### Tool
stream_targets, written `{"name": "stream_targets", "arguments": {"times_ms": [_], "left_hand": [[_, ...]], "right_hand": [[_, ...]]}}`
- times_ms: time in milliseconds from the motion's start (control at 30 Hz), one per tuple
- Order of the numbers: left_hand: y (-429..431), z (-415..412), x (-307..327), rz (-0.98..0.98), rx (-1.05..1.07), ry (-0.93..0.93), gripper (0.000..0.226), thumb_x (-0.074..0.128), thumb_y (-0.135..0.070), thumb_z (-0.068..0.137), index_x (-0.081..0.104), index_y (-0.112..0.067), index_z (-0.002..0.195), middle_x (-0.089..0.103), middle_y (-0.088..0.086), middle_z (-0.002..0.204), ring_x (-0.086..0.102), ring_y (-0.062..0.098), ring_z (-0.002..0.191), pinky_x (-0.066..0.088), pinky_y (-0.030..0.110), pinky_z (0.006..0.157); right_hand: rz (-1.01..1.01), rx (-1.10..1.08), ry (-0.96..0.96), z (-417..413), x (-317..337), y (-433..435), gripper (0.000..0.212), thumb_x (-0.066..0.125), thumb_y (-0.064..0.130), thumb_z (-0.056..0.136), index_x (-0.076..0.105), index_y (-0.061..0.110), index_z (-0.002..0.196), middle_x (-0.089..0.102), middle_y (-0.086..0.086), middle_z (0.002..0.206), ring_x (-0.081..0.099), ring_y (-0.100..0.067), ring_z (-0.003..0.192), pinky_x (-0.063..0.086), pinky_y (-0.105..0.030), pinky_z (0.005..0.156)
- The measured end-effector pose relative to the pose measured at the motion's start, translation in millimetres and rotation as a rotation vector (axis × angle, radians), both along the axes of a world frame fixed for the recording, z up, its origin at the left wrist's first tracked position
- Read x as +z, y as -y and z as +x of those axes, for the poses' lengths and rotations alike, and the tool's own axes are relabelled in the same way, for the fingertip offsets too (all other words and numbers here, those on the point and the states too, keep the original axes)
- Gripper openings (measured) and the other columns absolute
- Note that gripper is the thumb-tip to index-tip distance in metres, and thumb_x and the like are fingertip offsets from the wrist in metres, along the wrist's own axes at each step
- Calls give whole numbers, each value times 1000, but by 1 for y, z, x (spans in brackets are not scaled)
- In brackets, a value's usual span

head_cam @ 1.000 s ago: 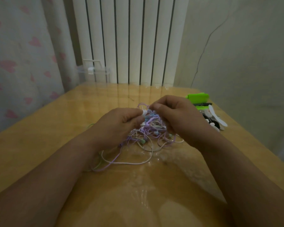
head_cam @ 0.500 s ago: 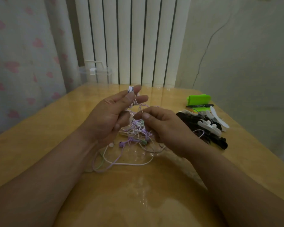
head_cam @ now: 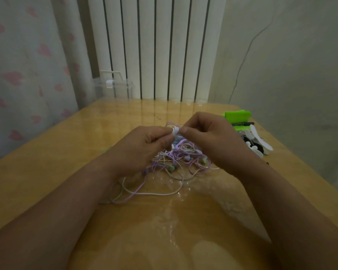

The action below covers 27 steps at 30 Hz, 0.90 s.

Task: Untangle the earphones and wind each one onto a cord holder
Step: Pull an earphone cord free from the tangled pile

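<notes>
Forearms enter from the bottom corners, and between them a broad stretch of glossy wooden table [head_cam: 174,230] shows nearest the camera. Beyond it, loose white and purple loops trail out of the tangle of earphones [head_cam: 180,158], which lies at the middle of the table, well apart from both side edges. The left hand [head_cam: 142,145] and right hand [head_cam: 211,139] hover just above the tangle's far part, fingers curled and fingertips meeting. Together they pinch a small white piece [head_cam: 175,131] of the earphones; whether it is a bud or a plug I cannot tell. Cords hang from it down into the heap.

Wood runs open from the left hand out to the table's left edge. On the right, near the right edge, white and black cord holders [head_cam: 260,140] lie in a cluster, partly hidden behind the right hand. Just beyond them sit a black pen [head_cam: 242,124] and a green object [head_cam: 237,116]. Past the far edge stand a clear plastic box [head_cam: 113,87], a white radiator [head_cam: 154,45] and, to the left, a curtain [head_cam: 27,65] with pink hearts.
</notes>
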<state>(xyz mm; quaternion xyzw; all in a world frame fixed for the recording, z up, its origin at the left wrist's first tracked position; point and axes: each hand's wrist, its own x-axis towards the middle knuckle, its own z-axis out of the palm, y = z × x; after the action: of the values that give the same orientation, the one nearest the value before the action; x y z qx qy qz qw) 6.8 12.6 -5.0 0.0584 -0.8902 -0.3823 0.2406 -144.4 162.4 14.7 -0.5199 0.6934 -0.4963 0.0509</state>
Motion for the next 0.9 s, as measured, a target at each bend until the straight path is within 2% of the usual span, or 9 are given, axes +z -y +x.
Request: {"name": "stream_targets", "arguments": {"times_ms": [200, 400, 533, 633, 767, 800, 833, 867, 900], "left_hand": [[-5, 3, 3, 374, -352, 104, 41, 56, -34, 106, 69, 5, 108, 53, 40, 90, 34, 15, 50, 29, 20, 48], [-3, -2, -1, 752, -370, -82, 35, 49, -34, 107, 69, -16, 129, 64, 4, 72, 27, 4, 42, 11, 39, 61], [2, -8, -3, 826, -240, -215, 39, 46, -32, 107, 64, -20, 140, 69, -5, 73, 25, 5, 42, 13, 35, 60], [6, -12, -5, 782, -100, -269, 36, 51, -34, 105, 68, -24, 134, 76, 5, 118, 26, 6, 42, 28, 18, 51], [2, -13, -8, 534, 57, -283, 30, 53, -29, 107, 69, -24, 133, 76, 0, 122, 26, 3, 49, 29, 13, 51], [0, -14, -8, 462, 97, -283, 28, 54, -27, 107, 72, -22, 129, 75, -5, 125, 32, -2, 54, 31, 10, 55], [0, -15, -9, 391, 139, -281, 27, 55, -25, 107, 75, -19, 125, 74, -11, 127, 23, 3, 85, 25, 27, 87], [0, -15, -10, 320, 176, -270, 26, 57, -24, 107, 76, -17, 123, 72, -18, 126, 71, 2, 104, 58, 23, 87], [0, -15, -11, 259, 193, -260, 27, 58, -25, 107, 76, -16, 125, 71, -23, 125, 64, -15, 102, 54, 19, 97]], "right_hand": [[-105, 216, 392, -10, 3, -5, 12, 60, 8, 102, 70, 15, 99, 57, 2, 70, 45, -13, 60, 37, -27, 56], [-30, 285, 552, -1, -14, 9, 30, 55, 23, 106, 64, -4, 113, 49, -10, 75, 36, -25, 64, 35, -30, 57], [38, 254, 466, 11, -20, 15, 21, 53, 21, 108, 73, 15, 111, 58, -1, 77, 44, -11, 59, 43, -25, 57], [94, 219, 416, 18, -22, 17, 26, 46, 11, 110, 71, 9, 120, 61, -3, 81, 48, -19, 66, 47, -30, 62], [121, 168, 382, 24, -21, 17, 25, 49, 9, 109, 68, 11, 125, 70, -3, 87, 56, -16, 67, 54, -31, 67], [113, 161, 401, 26, -21, 17, 24, 51, 9, 108, 65, 11, 128, 71, -5, 88, 59, -14, 65, 56, -30, 68], [99, 146, 428, 27, -22, 18, 22, 54, 10, 107, 62, 10, 127, 73, -8, 88, 61, -13, 63, 57, -31, 67], [76, 121, 454, 28, -21, 18, 19, 58, 12, 106, 60, 7, 124, 74, -10, 88, 64, -13, 62, 59, -31, 66], [50, 90, 466, 28, -22, 19, 17, 61, 12, 104, 58, 5, 118, 76, -11, 86, 67, -14, 61, 60, -32, 63]]}}
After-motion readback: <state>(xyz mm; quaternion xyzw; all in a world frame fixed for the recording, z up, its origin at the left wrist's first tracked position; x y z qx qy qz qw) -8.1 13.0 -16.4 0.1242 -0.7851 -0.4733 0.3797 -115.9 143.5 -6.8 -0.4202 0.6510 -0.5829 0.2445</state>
